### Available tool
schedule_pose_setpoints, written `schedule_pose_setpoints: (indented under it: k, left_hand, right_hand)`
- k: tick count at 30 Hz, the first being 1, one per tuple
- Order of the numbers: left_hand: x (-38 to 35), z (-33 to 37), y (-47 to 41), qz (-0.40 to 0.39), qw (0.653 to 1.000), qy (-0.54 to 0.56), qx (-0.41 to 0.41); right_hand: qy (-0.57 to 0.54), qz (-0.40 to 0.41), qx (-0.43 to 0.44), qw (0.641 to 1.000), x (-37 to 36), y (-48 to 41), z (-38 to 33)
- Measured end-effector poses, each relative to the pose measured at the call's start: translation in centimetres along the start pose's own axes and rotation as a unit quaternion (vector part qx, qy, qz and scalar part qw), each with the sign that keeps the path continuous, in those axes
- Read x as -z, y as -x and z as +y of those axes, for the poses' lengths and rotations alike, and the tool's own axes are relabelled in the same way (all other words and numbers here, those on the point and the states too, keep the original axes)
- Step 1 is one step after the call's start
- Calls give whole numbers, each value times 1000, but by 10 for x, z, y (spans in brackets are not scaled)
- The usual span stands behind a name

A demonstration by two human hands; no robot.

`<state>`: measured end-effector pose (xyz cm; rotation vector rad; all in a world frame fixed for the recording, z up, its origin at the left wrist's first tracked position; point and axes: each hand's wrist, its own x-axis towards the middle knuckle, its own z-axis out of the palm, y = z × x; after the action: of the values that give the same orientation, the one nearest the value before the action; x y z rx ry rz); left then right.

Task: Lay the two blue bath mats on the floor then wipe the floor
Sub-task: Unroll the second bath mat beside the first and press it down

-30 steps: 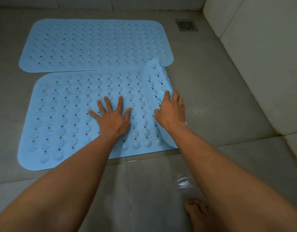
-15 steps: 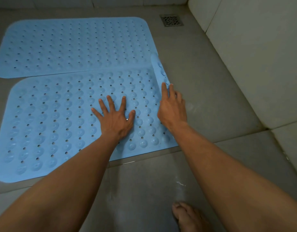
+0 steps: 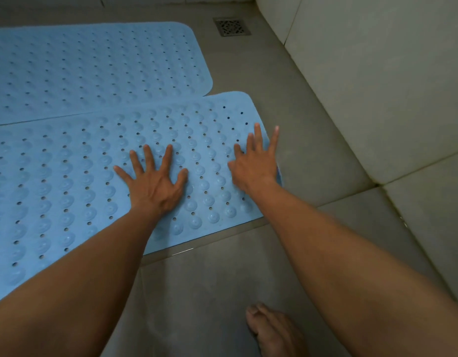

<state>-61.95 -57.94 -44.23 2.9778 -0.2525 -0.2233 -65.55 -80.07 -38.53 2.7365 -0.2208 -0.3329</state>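
Near mat: since the earlier frame, the curled right end of the near light-blue rubber bath mat with holes and bumps (image 3: pixel 94 191) has gone down flat on the grey tiled floor (image 3: pixel 313 155).
Left hand (image 3: pixel 155 184): presses flat on this mat, fingers spread wide.
Right hand (image 3: pixel 256 163): lies flat at the mat's right edge, fingers straight, slightly apart, holding nothing.
Far mat: second light-blue rubber bath mat (image 3: pixel 94 68) lies flat just behind, edges meeting.

The left hand (image 3: pixel 155 184) is lying flat, palm down, fingers splayed wide; the right hand (image 3: pixel 256 166) is lying alongside, palm down, fingers straight.
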Motion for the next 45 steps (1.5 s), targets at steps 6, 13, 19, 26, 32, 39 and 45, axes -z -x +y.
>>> schedule_pose_setpoints:
  k: [6, 13, 19, 26, 32, 39, 45]
  left_hand:
    - [1, 1, -2, -8, 1000, -3, 3]
    - [13, -31, 2, 5, 992, 19, 124]
    - [14, -48, 7, -23, 989, 26, 147]
    - [18, -86, 20, 24, 982, 70, 171]
    - [24, -158, 48, 14, 962, 55, 266]
    - [24, -161, 46, 6, 962, 57, 267]
    - [28, -169, 49, 4, 962, 51, 268]
  right_hand:
    - [-200, -106, -12, 974, -22, -2, 3]
    - [-221, -141, 7, 965, -25, -13, 11]
    - [-232, -143, 14, 962, -25, -12, -2]
    - [-231, -139, 9, 963, -24, -14, -16]
    - [-228, -137, 11, 964, -18, -9, -36]
    - [-235, -127, 6, 964, -15, -10, -40]
    - [-229, -111, 11, 967, -14, -10, -47]
